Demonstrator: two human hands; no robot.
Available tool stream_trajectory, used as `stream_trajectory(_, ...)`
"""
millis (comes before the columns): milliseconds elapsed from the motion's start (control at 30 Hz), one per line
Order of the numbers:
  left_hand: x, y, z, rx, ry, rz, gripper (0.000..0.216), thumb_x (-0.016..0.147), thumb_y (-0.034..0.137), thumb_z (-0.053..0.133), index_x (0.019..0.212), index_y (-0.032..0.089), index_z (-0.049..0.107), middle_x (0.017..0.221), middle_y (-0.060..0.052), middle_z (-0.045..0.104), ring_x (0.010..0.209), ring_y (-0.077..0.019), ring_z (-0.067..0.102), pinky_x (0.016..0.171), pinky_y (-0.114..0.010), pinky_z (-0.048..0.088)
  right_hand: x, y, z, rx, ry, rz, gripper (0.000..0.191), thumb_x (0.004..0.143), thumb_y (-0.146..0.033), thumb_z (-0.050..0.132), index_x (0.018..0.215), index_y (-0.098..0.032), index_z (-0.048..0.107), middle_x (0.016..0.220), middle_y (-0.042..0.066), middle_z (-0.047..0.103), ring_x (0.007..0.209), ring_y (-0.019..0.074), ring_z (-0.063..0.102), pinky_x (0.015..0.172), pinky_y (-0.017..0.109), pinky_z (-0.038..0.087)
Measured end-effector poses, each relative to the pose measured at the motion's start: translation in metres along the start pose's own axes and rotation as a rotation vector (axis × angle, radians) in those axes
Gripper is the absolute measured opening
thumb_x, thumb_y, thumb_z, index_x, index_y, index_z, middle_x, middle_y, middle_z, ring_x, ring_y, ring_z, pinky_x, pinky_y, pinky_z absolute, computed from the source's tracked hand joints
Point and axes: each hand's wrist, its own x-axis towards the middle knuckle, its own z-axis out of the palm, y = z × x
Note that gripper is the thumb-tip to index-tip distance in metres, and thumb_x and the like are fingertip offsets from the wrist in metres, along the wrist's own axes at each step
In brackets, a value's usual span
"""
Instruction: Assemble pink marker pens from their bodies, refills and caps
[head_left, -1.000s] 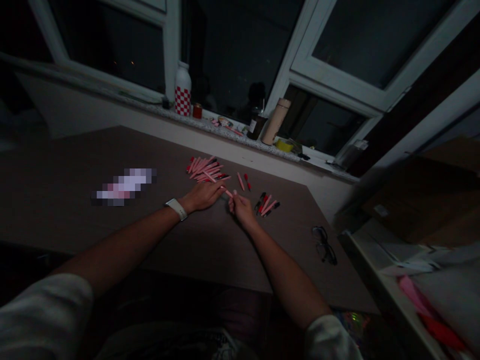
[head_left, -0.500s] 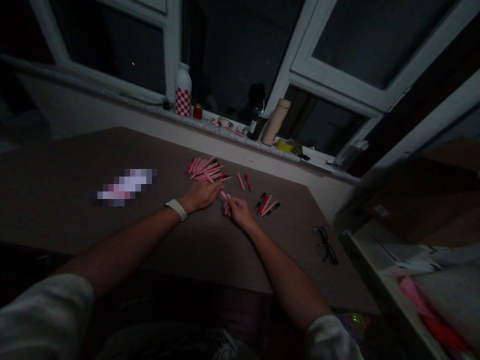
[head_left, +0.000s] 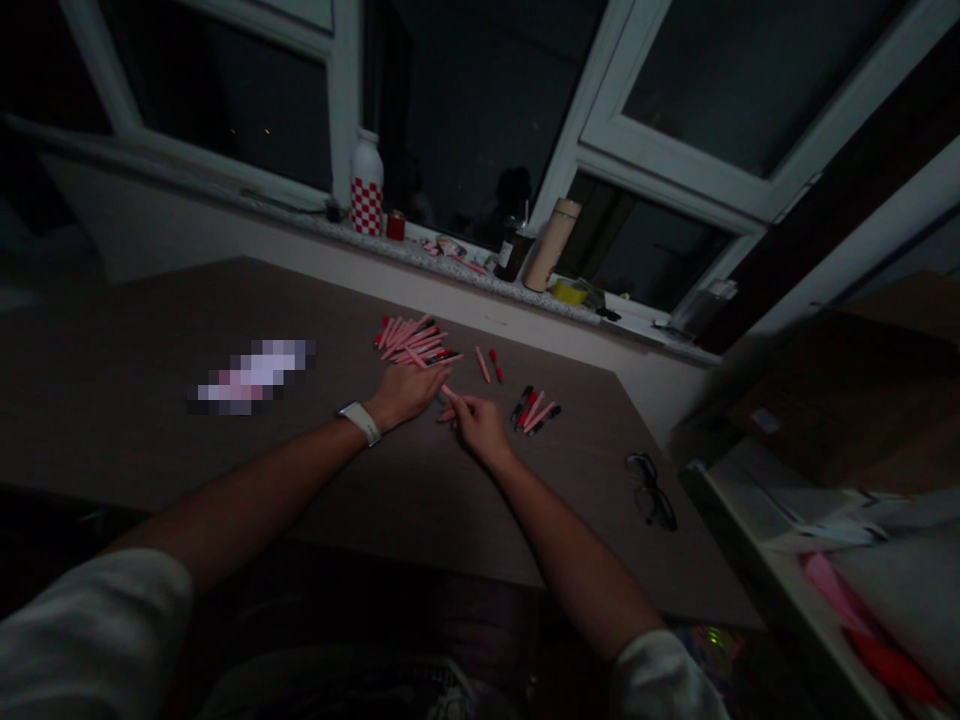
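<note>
Pink slim plastic pen (head_left: 448, 391): we judge it light, stiff, slick, best held mid-barrel. Our right hand (head_left: 480, 427) pinches it; whether our left hand (head_left: 403, 393) grips, we cannot tell.

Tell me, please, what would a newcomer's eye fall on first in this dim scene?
The left hand and right hand meet at mid-table, the right one seemingly pinching a pink pen. Just beyond them a heap of pink pens stands out against the dark brown table. Behind, on the windowsill, a white bottle with red checks shows bright.
</note>
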Motion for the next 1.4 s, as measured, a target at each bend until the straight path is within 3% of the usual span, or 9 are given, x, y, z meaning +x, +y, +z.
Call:
stream_trajectory(167,0.0,0.006,-0.003,-0.015,0.05,-0.045,0.056,0.107,0.047,0.023,0.141,0.026,0.062,0.115,-0.013,0.075,0.102,-0.029,0.069,0.087,-0.039,0.049,-0.001,-0.005,-0.001,-0.055,0.038,-0.069,0.042,0.1,-0.042,0.049,0.075,-0.018,0.073,0.074,0.006,0.076,0.071,0.0186,0.068,0.071,0.027,0.046)
stream_trajectory(433,-0.004,0.007,-0.003,0.016,0.02,-0.061,0.059,0.106,0.048,0.025,0.127,0.019,0.072,0.095,-0.015,0.077,0.082,-0.0281,0.072,0.07,-0.035,0.048,0.002,-0.01,0.015,0.488,-0.22,0.279,0.051,0.095,-0.064,0.049,0.092,-0.016,0.067,0.063,0.003,0.07,0.044,0.0104,0.046,0.044,0.023,0.032)
stream_trajectory(633,-0.004,0.005,-0.004,0.087,0.015,-0.061,0.062,0.106,0.05,0.022,0.129,0.02,0.071,0.087,-0.015,0.077,0.077,-0.0286,0.072,0.064,-0.034,0.045,0.004,-0.008,0.011,0.642,-0.269,0.322,0.048,0.091,-0.064,0.057,0.081,-0.018,0.061,0.064,0.005,0.072,0.044,0.0098,0.045,0.043,0.022,0.027)
stream_trajectory(800,-0.003,0.007,-0.006,0.109,-0.017,-0.091,0.06,0.106,0.052,0.023,0.14,0.024,0.064,0.095,-0.016,0.077,0.082,-0.0304,0.072,0.07,-0.037,0.048,0.004,-0.005,0.012,0.454,-0.212,0.277,0.043,0.095,-0.057,0.052,0.08,-0.018,0.06,0.061,0.002,0.069,0.043,0.0096,0.042,0.046,0.022,0.03)
stream_trajectory(933,-0.002,0.011,-0.005,0.077,-0.025,-0.064,0.056,0.107,0.049,0.024,0.152,0.029,0.049,0.114,-0.015,0.075,0.09,-0.0292,0.073,0.076,-0.038,0.049,0.002,-0.004,0.01,0.125,-0.124,0.126,0.043,0.101,-0.049,0.046,0.077,-0.018,0.064,0.062,0.002,0.07,0.053,0.0129,0.054,0.056,0.022,0.038)
stream_trajectory(1033,-0.001,0.012,-0.003,0.033,-0.001,-0.047,0.056,0.108,0.046,0.022,0.151,0.028,0.051,0.12,-0.014,0.074,0.102,-0.0297,0.071,0.081,-0.037,0.05,0.0,-0.005,0.004,-0.143,-0.063,-0.019,0.04,0.102,-0.039,0.046,0.076,-0.018,0.068,0.07,0.006,0.074,0.066,0.0164,0.064,0.066,0.024,0.041)
stream_trajectory(1133,-0.001,0.012,0.0,0.008,0.0,-0.08,0.058,0.107,0.047,0.02,0.146,0.024,0.058,0.113,-0.015,0.075,0.101,-0.0313,0.071,0.078,-0.037,0.05,-0.002,-0.006,-0.001,-0.35,-0.031,-0.106,0.032,0.101,-0.03,0.049,0.082,-0.019,0.072,0.077,0.008,0.075,0.07,0.0198,0.067,0.07,0.027,0.041)
stream_trajectory(1233,-0.001,0.011,0.001,-0.001,0.008,-0.122,0.06,0.107,0.05,0.021,0.142,0.024,0.062,0.101,-0.014,0.077,0.091,-0.0314,0.072,0.074,-0.037,0.05,-0.002,-0.005,-0.001,-0.36,-0.019,-0.119,0.027,0.101,-0.03,0.052,0.09,-0.02,0.074,0.08,0.008,0.076,0.072,0.0211,0.069,0.07,0.027,0.041)
stream_trajectory(1400,-0.003,0.008,0.001,-0.008,-0.003,-0.116,0.06,0.106,0.052,0.022,0.139,0.024,0.064,0.092,-0.014,0.077,0.083,-0.0293,0.072,0.075,-0.037,0.05,-0.003,0.001,0.002,-0.178,-0.03,-0.066,0.029,0.1,-0.04,0.055,0.093,-0.019,0.074,0.073,0.004,0.074,0.066,0.0179,0.066,0.065,0.025,0.041)
